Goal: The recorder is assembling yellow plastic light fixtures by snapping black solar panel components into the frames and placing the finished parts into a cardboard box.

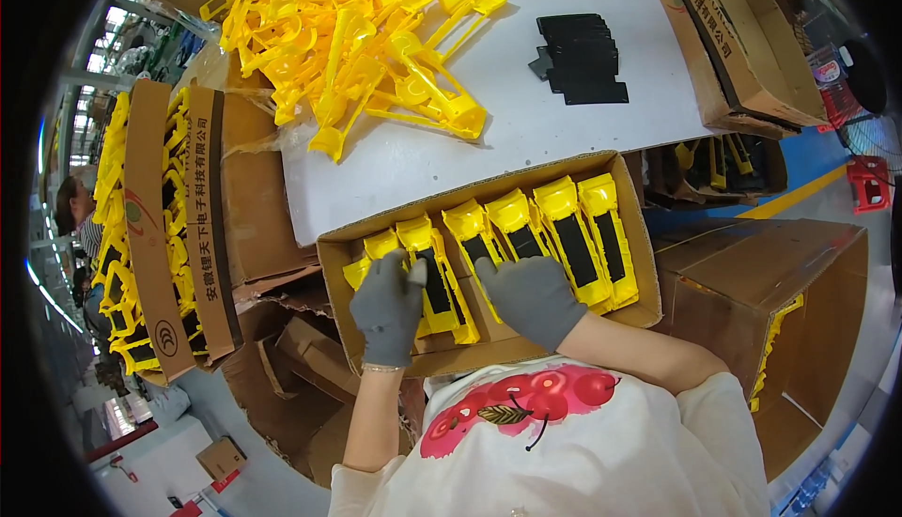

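A shallow cardboard box (pixel 498 359) in front of me holds a row of yellow plastic holders (pixel 590 293), with black strips (pixel 573 247) lying along their channels. My left hand (pixel 387 310), in a grey glove, is curled over a holder at the box's left end, thumb up beside a black strip. Over the middle holders lies my right hand (pixel 534 301), also gloved. Its fingers are bent down among them and their tips are hidden, so whatever they grip cannot be made out.
Beyond the box, a white table (pixel 554 137) carries a heap of loose yellow holders (pixel 348 47) and a stack of black strips (pixel 583 59). Cartons of yellow parts (pixel 150 235) stand at left; an open carton (pixel 752 301) and another box (pixel 728 38) are at right.
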The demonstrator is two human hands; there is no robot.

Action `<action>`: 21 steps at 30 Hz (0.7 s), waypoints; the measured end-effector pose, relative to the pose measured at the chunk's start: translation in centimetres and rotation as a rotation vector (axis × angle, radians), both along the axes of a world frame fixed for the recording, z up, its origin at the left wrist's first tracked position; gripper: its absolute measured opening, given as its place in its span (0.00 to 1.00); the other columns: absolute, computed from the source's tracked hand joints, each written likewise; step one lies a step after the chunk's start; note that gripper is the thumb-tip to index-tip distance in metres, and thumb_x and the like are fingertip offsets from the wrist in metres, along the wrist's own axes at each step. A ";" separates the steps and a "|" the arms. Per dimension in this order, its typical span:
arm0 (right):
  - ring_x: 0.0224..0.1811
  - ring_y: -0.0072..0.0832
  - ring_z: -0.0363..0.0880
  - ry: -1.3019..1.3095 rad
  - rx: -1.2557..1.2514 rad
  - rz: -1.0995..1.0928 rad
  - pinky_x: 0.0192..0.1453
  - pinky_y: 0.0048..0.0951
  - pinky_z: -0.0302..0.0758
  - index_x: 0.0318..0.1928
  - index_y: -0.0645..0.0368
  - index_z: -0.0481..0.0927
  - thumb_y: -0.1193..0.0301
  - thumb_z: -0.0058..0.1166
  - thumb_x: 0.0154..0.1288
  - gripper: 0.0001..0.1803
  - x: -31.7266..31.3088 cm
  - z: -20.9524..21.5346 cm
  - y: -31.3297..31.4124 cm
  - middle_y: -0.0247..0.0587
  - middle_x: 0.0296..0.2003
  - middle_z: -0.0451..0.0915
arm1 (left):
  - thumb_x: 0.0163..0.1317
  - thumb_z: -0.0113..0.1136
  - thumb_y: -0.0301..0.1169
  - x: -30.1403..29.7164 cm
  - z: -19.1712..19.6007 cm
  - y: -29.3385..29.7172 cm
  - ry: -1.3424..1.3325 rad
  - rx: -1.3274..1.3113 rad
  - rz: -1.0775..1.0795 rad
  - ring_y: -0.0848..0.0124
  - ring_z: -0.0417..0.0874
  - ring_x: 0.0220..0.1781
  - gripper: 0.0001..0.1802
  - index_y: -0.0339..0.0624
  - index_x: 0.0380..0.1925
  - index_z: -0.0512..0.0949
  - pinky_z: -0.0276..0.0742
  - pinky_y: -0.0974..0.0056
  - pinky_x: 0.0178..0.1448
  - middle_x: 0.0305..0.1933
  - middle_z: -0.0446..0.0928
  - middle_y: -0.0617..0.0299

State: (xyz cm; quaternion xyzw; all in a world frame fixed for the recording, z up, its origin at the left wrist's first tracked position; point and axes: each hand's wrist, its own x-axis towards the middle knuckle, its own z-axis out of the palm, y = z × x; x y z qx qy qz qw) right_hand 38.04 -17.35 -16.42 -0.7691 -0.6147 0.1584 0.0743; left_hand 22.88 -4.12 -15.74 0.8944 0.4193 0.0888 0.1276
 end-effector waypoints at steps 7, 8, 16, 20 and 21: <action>0.27 0.36 0.83 0.103 0.122 0.469 0.30 0.33 0.78 0.36 0.57 0.78 0.70 0.54 0.56 0.07 -2.3 -0.2 2.5 0.40 0.23 0.80 | 0.56 0.64 0.36 -0.5 -2.3 -0.5 0.060 -0.050 0.103 0.57 0.83 0.29 0.10 0.46 0.36 0.78 0.76 0.56 0.32 0.29 0.80 0.56; 0.27 0.36 0.83 0.102 0.122 0.475 0.30 0.33 0.78 0.36 0.57 0.78 0.70 0.54 0.56 0.07 -2.4 -0.4 2.5 0.40 0.23 0.80 | 0.56 0.64 0.36 -0.5 -2.4 -0.6 0.059 -0.049 0.109 0.57 0.83 0.29 0.10 0.46 0.36 0.78 0.76 0.56 0.32 0.29 0.80 0.56; 0.30 0.36 0.82 0.048 0.106 0.441 0.31 0.34 0.78 0.29 0.57 0.80 0.71 0.55 0.54 0.04 -0.9 -1.5 0.8 0.40 0.26 0.79 | 0.55 0.62 0.29 -0.7 -2.8 -0.6 0.169 0.039 0.101 0.56 0.83 0.35 0.12 0.47 0.41 0.76 0.77 0.54 0.34 0.35 0.79 0.56; 0.32 0.35 0.82 0.031 0.071 0.405 0.31 0.34 0.78 0.29 0.56 0.79 0.71 0.56 0.53 0.04 -0.6 -1.5 0.4 0.41 0.27 0.79 | 0.55 0.61 0.28 0.0 -2.2 -0.5 0.029 0.117 0.042 0.54 0.80 0.45 0.17 0.45 0.47 0.75 0.78 0.54 0.43 0.46 0.77 0.53; 0.32 0.35 0.82 0.030 0.070 0.403 0.31 0.34 0.78 0.29 0.56 0.79 0.71 0.56 0.53 0.04 -0.6 -1.4 0.3 0.41 0.27 0.79 | 0.55 0.61 0.28 0.4 -1.6 -0.2 -0.017 0.172 -0.084 0.52 0.76 0.51 0.20 0.44 0.50 0.74 0.76 0.54 0.49 0.51 0.75 0.52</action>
